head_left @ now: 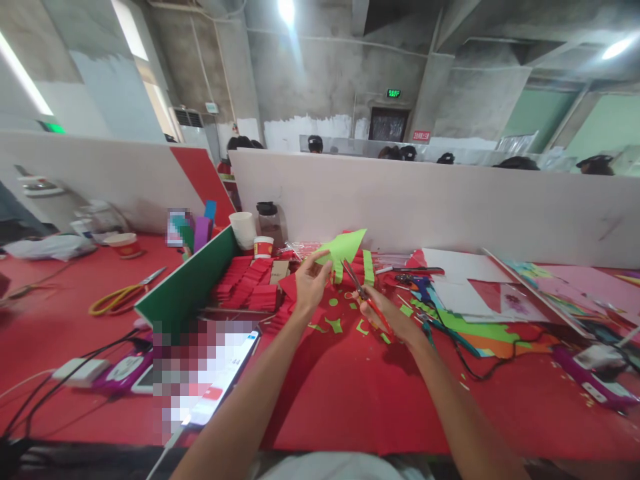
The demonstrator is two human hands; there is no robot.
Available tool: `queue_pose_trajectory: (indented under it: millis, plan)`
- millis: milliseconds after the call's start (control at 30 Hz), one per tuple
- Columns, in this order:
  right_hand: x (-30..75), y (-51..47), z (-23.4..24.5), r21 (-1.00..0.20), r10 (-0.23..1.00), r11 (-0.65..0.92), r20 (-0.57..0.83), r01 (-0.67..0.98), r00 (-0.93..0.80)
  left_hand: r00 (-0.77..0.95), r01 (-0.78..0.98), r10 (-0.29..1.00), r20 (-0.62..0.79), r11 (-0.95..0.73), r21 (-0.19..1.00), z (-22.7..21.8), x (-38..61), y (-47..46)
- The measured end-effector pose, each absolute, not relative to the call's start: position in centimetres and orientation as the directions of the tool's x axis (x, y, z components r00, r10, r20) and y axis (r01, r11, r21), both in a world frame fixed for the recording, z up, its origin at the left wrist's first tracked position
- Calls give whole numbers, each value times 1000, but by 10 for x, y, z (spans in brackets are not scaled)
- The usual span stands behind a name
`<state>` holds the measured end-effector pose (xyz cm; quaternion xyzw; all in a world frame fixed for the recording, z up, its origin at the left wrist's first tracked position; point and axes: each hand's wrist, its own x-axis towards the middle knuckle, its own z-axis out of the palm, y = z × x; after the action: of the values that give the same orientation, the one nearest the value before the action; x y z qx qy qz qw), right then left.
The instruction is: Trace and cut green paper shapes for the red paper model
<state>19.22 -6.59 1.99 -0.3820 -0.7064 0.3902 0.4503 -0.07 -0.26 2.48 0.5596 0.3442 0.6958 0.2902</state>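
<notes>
A bright green sheet of paper (347, 246) is pinched in my left hand (311, 280), raised above the table. My right hand (383, 310) is wrapped around red-handled scissors (373, 305), whose blades point up toward the sheet's lower edge. Whether the blades touch the paper I cannot tell. Beneath both hands, small green paper scraps (334, 325) lie scattered on the red tabletop (350, 393). Stacks of folded red pieces (250, 283) sit left of my left hand. Green strips (369, 267) stand out against red material just behind the scissors.
A green divider board (187, 280) stands at left, near yellow-handled scissors (120, 299) and a lit phone (220, 380). Cups (243, 230) and a lidded bottle (270, 223) line the back. On the right lie white sheets (463, 293), a glue gun (423, 288), cables and a purple power strip (595, 380).
</notes>
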Motion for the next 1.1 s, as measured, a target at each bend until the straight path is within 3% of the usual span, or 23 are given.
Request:
queue_pose_trajectory:
  millis: [100, 200, 633, 1100]
  plan:
    - [189, -63, 13, -875, 867, 392, 249, 283, -430, -212, -7, 787, 580, -595, 804, 26, 1, -5]
    - [186, -62, 8, -867, 864, 394, 235, 305, -446, -233, -40, 771, 593, -617, 786, 26, 3, -6]
    - [161, -69, 2, -939, 923, 322, 284, 117, -259, -111, -38, 786, 608, -615, 788, 27, 19, -22]
    - [160, -68, -1, -906, 931, 348, 305, 240, -201, -117, 16, 779, 616, -619, 786, 27, 20, -24]
